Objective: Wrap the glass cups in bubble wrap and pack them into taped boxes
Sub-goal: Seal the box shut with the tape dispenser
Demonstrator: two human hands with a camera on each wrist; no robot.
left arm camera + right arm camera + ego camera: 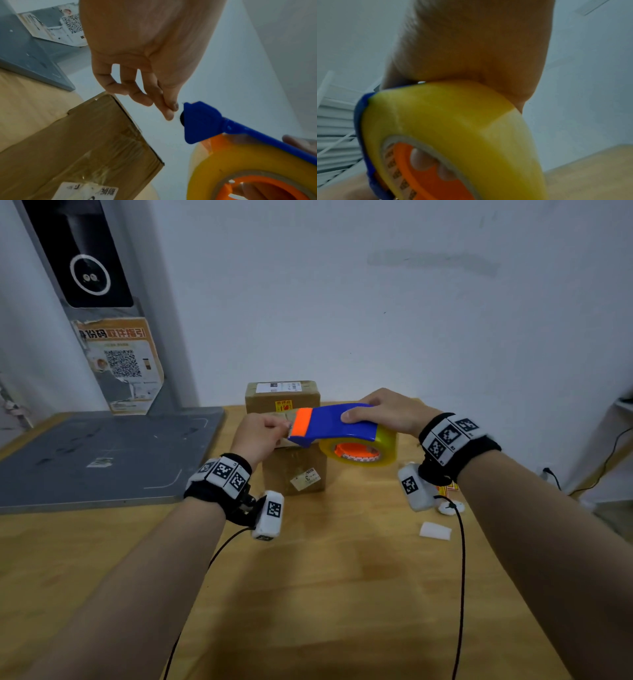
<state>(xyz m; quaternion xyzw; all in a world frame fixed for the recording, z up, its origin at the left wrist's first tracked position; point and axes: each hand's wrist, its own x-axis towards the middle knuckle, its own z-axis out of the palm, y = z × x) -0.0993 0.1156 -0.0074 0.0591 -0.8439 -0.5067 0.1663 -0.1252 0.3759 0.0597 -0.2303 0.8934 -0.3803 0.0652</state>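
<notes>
My right hand [380,412] grips a blue and orange tape dispenser [329,422] with a yellowish tape roll [359,450], held in the air above a small brown cardboard box [296,470] on the wooden table [308,594]. In the right wrist view the tape roll [453,121] fills the picture, with fingertips inside its orange hub. My left hand [263,436] is at the dispenser's cutter end. In the left wrist view its thumb and forefinger [169,109] pinch together right at the blue nose of the dispenser [200,121], above the box [85,142]. The tape end itself is too clear to see. No glass cups show.
A second taped cardboard box [282,397] stands behind, against the wall. A grey platform [102,453] with a post covers the table's left. A small white foam piece [435,530] and a white object [450,506] lie at the right. Cables hang from both wrists.
</notes>
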